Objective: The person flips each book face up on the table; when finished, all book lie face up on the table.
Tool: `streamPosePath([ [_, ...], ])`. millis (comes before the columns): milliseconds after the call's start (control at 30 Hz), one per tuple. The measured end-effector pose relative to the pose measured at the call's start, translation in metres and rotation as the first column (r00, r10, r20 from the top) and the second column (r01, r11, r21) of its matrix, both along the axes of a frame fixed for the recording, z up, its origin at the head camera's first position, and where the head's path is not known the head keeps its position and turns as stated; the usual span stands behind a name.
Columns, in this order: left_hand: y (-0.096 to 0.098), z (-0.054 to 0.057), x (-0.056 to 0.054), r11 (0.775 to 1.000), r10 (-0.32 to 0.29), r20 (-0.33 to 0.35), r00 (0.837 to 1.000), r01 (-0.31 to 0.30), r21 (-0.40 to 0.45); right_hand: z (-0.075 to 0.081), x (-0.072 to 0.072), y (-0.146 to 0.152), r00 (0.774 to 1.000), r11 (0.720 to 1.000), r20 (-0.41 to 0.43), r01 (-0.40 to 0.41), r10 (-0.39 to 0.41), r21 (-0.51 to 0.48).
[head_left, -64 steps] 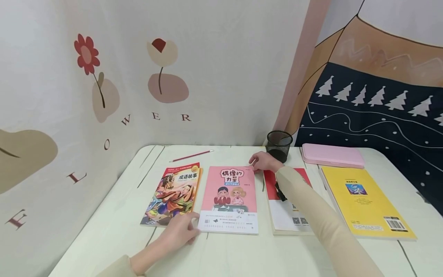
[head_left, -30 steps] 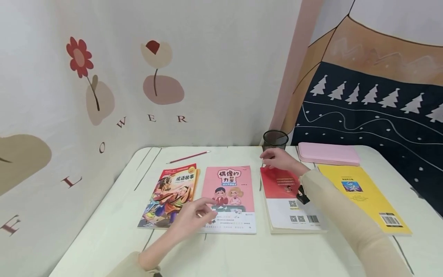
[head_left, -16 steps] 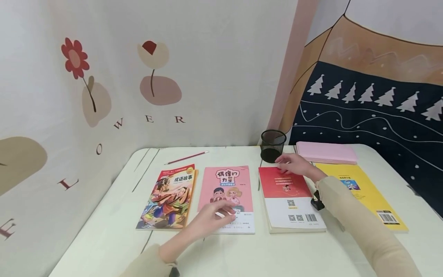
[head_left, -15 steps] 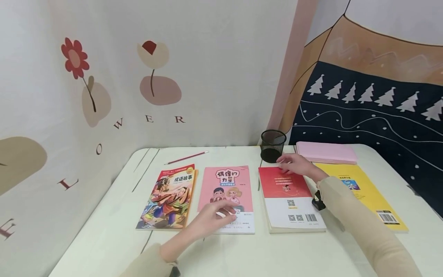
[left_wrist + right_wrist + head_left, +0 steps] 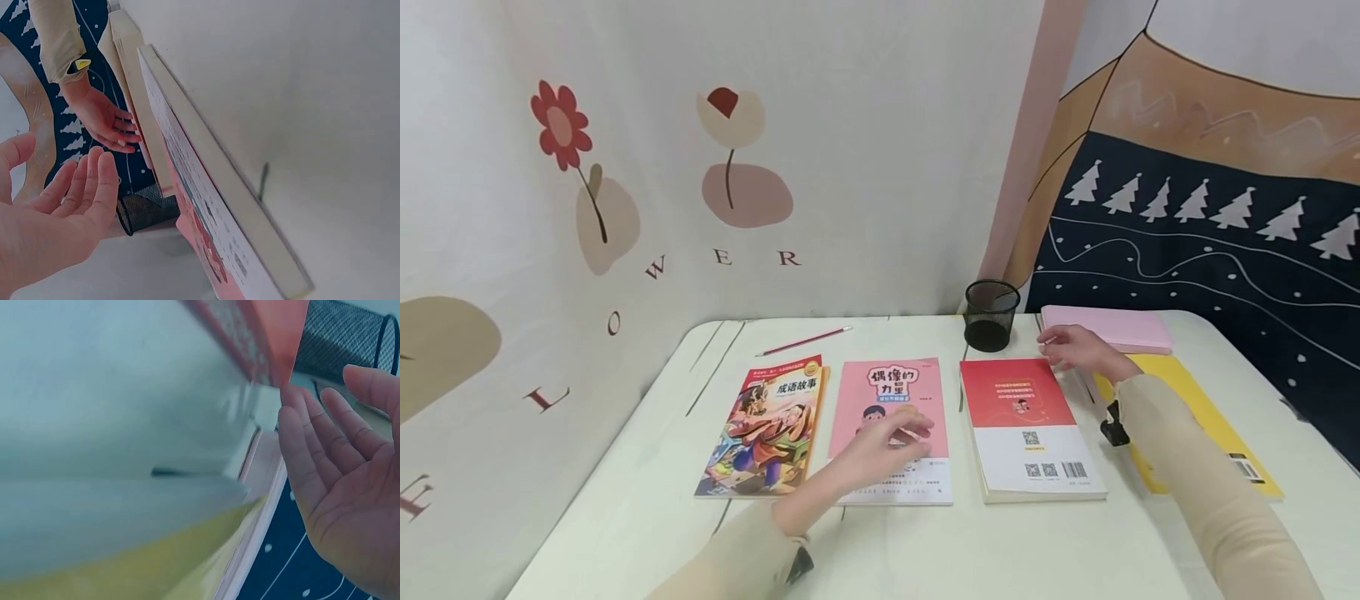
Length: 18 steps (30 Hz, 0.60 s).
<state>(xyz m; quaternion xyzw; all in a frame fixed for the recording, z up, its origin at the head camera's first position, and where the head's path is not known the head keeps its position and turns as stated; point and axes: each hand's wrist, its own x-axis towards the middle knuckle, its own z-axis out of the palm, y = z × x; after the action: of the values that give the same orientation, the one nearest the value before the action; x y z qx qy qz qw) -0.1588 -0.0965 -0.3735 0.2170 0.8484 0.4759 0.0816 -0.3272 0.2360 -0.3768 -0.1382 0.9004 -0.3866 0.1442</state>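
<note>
In the head view, my left hand (image 5: 880, 450) hovers over the lower part of a pink book (image 5: 857, 387), fingers loosely bent around nothing. The left wrist view shows the same hand (image 5: 62, 219) apart from that book's edge. At the far right corner of a red-and-white book (image 5: 1022, 442) is my right hand (image 5: 1086, 350), its fingers relaxed. Its fingertips look close to the red corner in the right wrist view; whether they touch, I cannot tell. A yellow book (image 5: 1180, 417) lies partly under the right forearm. Left of the pink book lies an illustrated storybook (image 5: 767, 433).
A black mesh pen holder (image 5: 990, 317) stands at the back of the white table (image 5: 970, 554). Right of it lies a pink case (image 5: 1120, 327), partly behind the right hand. A red pencil (image 5: 805, 341) lies at the back left. Printed curtains stand behind.
My right hand has moved right, from between the pink and red-and-white books to the latter's far right corner. My left hand has gone from beside the storybook to over the pink book.
</note>
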Motion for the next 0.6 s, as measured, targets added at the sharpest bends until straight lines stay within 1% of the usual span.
streamPosePath([
  [133, 0.005, -0.001, -0.005, 1.000, 0.014, 0.032, 0.999, -0.014, 0.002, -0.002, -0.001, 0.008, 0.999, 0.999, 0.042, 0.015, -0.016, 0.042],
  [233, 0.009, -0.003, -0.007, 0.999, 0.011, 0.093, 0.996, -0.015, 0.042, -0.004, -0.001, 0.010, 0.996, 0.999, 0.086, 0.019, -0.023, 0.049],
  [333, 0.015, -0.006, -0.009, 0.995, 0.012, 0.159, 0.987, -0.027, 0.093, -0.007, -0.001, 0.012, 0.993, 1.000, 0.115, 0.013, -0.016, 0.025],
  [400, 0.019, -0.008, -0.009, 0.991, 0.019, 0.211, 0.977, -0.047, 0.129, -0.008, -0.002, 0.013, 0.991, 1.000, 0.130, 0.013, -0.013, 0.007],
  [467, 0.023, -0.011, -0.010, 0.984, 0.017, 0.266, 0.964, -0.064, 0.168, -0.010, -0.002, 0.013, 0.990, 1.000, 0.143, 0.011, -0.010, -0.007],
  [600, 0.031, -0.016, -0.008, 0.968, -0.022, 0.363, 0.932, -0.071, 0.241, -0.012, -0.003, 0.012, 0.985, 0.999, 0.170, 0.020, -0.012, -0.041],
])
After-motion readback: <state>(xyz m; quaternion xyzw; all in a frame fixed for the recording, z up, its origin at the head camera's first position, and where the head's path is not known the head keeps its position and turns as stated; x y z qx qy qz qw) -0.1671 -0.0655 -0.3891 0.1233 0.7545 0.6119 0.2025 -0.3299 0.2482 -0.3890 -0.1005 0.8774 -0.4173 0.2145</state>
